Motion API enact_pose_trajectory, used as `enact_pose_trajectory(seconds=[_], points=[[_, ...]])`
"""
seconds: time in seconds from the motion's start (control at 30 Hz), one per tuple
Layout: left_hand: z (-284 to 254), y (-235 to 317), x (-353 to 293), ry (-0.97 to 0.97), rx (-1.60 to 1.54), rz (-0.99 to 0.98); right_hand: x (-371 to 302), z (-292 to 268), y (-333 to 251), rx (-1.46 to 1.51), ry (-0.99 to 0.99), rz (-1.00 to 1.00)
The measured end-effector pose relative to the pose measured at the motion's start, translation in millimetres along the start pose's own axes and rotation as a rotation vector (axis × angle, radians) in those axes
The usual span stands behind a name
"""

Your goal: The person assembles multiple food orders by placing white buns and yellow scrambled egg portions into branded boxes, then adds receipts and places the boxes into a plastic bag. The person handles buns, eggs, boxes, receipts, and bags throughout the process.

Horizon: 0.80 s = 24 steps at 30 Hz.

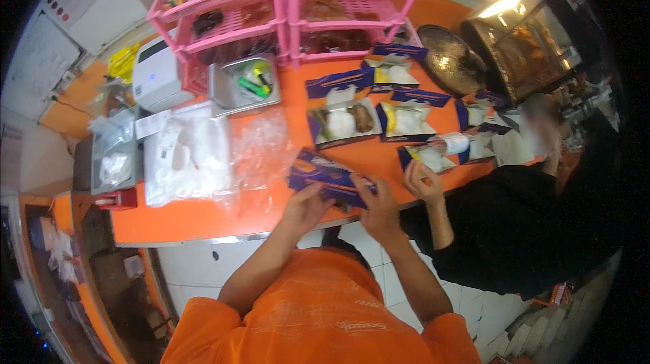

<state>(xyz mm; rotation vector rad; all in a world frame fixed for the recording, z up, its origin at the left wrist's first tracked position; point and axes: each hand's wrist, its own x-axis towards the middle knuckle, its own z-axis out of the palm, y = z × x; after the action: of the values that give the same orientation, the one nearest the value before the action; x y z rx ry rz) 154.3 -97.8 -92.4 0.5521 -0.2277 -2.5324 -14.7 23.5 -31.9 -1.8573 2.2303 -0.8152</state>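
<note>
A purple cardboard food box (pixel 321 176) with orange print is between my hands at the front edge of the orange counter, its lid down. My left hand (pixel 306 208) grips its near left side, thumb on the front edge. Round the right end are the fingers of my right hand (pixel 378 205). Just beyond stands an open food box (pixel 344 122) holding a white wrapped bundle and a brown piece of food. Another open box (pixel 408 119) with a white bundle and something yellow is to its right. A co-worker's hand (pixel 426 187) hovers by a nearer open box (pixel 426 154).
Pink tiered baskets (pixel 288 26) with packets stand at the back. On the left are a metal tray (pixel 245 83) with green markers, white plastic bags (pixel 188 161) and a white printer (pixel 159 76). A lit food warmer (pixel 525 39) is back right. The co-worker's black sleeve (pixel 501 222) fills the right side.
</note>
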Motion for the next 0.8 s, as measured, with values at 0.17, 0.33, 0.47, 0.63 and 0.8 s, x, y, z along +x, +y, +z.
enact_pose_trajectory(seconds=[0.17,0.33,0.47,0.63,0.8], points=[[-10,47,-26,0.196,0.058,0.155,-24,48,19,-0.099,0.113,-0.214],[-23,80,-39,0.524,1.063,0.201,-44,86,23,0.047,0.079,-0.224],[-34,86,-32,0.517,1.805,0.225,-34,67,14,-0.050,0.005,-0.251],[-14,79,-35,0.601,1.996,0.165,38,41,5,0.145,0.031,-0.203],[11,51,-19,-0.108,2.417,0.789,178,95,-3,-0.155,0.012,0.161]])
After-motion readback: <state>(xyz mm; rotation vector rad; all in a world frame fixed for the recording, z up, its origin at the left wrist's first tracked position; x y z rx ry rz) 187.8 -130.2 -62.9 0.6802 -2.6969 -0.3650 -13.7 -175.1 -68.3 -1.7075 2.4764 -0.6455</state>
